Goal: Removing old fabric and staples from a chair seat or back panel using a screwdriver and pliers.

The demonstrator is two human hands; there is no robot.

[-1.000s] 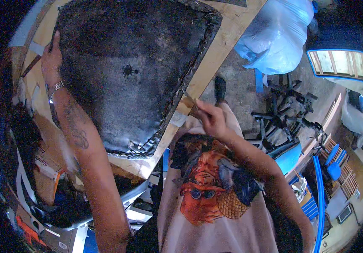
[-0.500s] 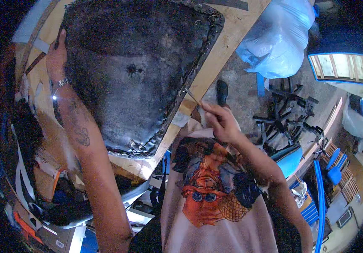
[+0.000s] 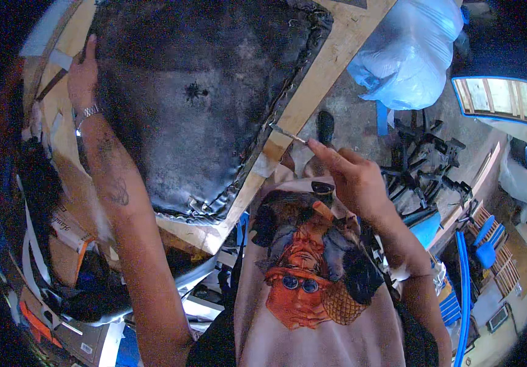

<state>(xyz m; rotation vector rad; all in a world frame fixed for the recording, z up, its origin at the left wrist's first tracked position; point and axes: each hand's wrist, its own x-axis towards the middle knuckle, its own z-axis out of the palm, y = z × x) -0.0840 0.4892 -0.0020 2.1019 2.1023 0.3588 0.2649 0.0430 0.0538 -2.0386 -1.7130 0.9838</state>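
Note:
A dark, worn upholstered seat panel (image 3: 184, 134) lies on a wooden board, its underside up. Its rough, folded edge is gathered all the way round the visible sides. My left hand (image 3: 83, 82) grips the panel's left edge, thumb on top and fingers mostly hidden. In my right hand (image 3: 358, 177), closed with the forefinger stretched along it, is a thin metal hand tool (image 3: 288, 132). The tool's tip reaches the panel's right edge, near the folded border; whether it touches I cannot tell. Its handle is hidden in my palm.
The wooden board (image 3: 312, 101) runs under the panel. A bulky plastic bag (image 3: 407, 55) stands at the far right. Black chair bases (image 3: 425, 165) lie on the floor beside a light blue piece (image 3: 425, 231). Cardboard (image 3: 67, 244) is at lower left.
My right hand has drawn back to the right and slightly down, showing more of the tool's shaft. My left hand keeps its grip on the panel edge.

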